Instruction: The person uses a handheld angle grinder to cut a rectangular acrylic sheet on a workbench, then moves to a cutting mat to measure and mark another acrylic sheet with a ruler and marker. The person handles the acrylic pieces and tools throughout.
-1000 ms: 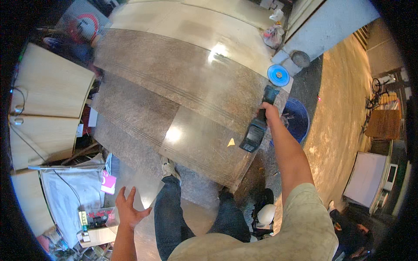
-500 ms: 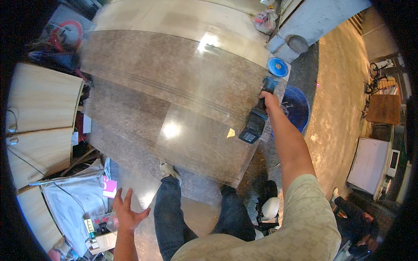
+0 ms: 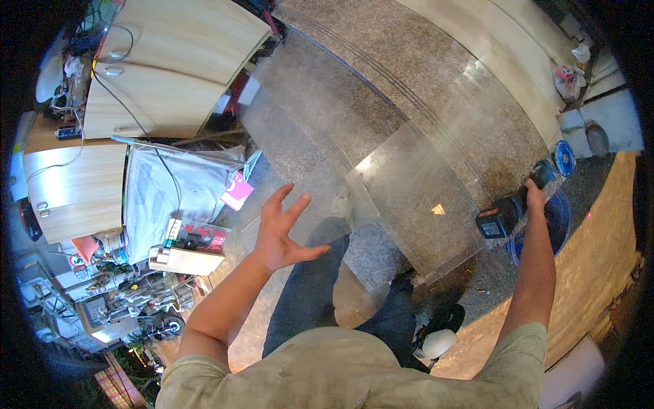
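Black, with a greenish head, the cordless power tool (image 3: 505, 215) sits in our right hand (image 3: 536, 195), just past the right-hand corner of the glossy floor panel (image 3: 402, 194). We have those fingers wrapped round its handle, though we cannot tell how the hidden fingertips lie. Just beyond the tool's head is a round blue disc (image 3: 564, 158); we cannot tell whether the two touch. Beneath our right wrist stands a blue tub (image 3: 563, 208), partly covered by the forearm.

Our left hand (image 3: 283, 228) hangs bare in the air, its fingers spread wide and the thumb held well apart, off the panel's left edge. Nearest to it we see a pink-and-white card (image 3: 236, 192), and near that a clear-sided box (image 3: 211, 237) of small items beside a grey sheet (image 3: 153, 198). Pale wooden cabinet doors (image 3: 170, 61) rise behind these. On the panel, toward its right corner, lies a small yellow scrap (image 3: 438, 210).
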A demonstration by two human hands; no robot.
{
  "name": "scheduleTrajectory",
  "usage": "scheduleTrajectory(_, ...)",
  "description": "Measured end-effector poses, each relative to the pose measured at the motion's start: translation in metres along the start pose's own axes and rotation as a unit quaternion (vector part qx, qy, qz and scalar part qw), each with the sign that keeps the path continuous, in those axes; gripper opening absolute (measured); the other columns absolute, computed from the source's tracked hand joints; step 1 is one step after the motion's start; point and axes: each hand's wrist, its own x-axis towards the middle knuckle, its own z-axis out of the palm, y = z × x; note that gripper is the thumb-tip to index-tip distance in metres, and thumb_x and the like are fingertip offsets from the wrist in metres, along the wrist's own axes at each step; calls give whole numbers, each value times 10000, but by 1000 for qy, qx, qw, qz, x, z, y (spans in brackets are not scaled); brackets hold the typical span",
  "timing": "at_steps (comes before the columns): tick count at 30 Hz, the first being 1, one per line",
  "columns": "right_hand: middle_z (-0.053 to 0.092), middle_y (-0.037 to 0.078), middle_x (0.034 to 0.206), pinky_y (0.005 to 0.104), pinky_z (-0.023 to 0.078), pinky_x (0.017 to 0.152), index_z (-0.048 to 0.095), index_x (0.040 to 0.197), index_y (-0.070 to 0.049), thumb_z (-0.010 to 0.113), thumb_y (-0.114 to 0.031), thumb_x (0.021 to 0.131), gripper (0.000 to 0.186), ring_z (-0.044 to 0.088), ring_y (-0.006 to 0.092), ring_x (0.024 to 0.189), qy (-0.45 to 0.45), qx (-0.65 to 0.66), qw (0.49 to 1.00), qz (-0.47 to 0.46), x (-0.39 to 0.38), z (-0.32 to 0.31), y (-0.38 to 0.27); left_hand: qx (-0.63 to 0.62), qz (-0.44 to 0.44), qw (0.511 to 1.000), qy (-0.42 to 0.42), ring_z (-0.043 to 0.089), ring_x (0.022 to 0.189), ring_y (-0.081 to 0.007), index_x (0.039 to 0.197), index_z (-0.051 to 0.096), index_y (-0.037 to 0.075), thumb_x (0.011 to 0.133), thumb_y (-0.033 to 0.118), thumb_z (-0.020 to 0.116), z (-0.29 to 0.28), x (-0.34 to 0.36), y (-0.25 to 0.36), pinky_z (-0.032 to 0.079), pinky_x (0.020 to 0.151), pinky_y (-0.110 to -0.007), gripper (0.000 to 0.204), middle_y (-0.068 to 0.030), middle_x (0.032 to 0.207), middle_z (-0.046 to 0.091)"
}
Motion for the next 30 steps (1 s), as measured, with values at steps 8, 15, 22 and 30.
scheduleTrajectory(8,769,120,1197,378,569,926,722,1273,-12,743,-322,1037,391,715,201,1039,-235,250,921,-186,-332,-67,-105,-35,94,995,23,488,1433,-471,1503,648,164,574,504,1017,-21,9,71,405,1172,-558,1056,-284,1595,467)
scheduleTrajectory(15,748,184,973,406,585,780,733,1160,4,719,-307,1040,334,721,242,876,-212,199,904,-314,-515,-175,-118,-16,238,971,-19,492,1436,-478,1472,674,200,524,445,1023,-4,13,168,419,1157,-590,1040,-282,1615,465)
scheduleTrajectory(22,714,271,971,550,531,793,698,1035,21,643,-314,1060,340,706,456,908,-12,252,928,-275,-542,-221,-3,-20,470,877,-97,499,1414,-528,1634,517,206,711,633,933,12,21,259,451,1113,-661,1098,-328,1578,468)
scheduleTrajectory(30,730,129,869,445,563,741,705,1056,-15,642,-327,1095,321,725,239,830,91,400,901,-143,-584,-286,81,-46,625,774,-89,559,1309,-557,1611,529,191,683,643,939,25,19,383,499,1056,-626,1111,-376,1494,512)
